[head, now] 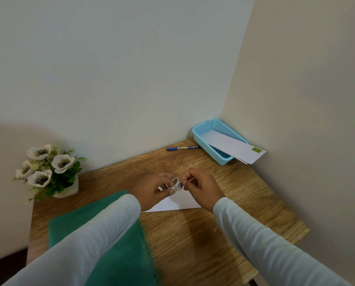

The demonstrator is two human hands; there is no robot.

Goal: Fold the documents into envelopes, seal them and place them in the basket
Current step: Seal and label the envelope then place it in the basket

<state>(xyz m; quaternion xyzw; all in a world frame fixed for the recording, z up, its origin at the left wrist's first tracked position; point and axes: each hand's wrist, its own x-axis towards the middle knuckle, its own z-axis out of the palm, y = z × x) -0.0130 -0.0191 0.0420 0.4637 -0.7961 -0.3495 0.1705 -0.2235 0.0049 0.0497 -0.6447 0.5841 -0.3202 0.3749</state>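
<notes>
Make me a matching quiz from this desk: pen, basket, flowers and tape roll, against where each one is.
1 pen
2 basket
3 flowers
4 tape roll

A in the far right corner
B pinched by the left hand and right hand
C at the left edge of the table
D lying just left of the basket

Pairs: 1-D, 2-A, 3-C, 4-B

Soft even indoor light, faint shadows under arms on table (193, 234), wide-angle bending at edges, slight blur overall
</notes>
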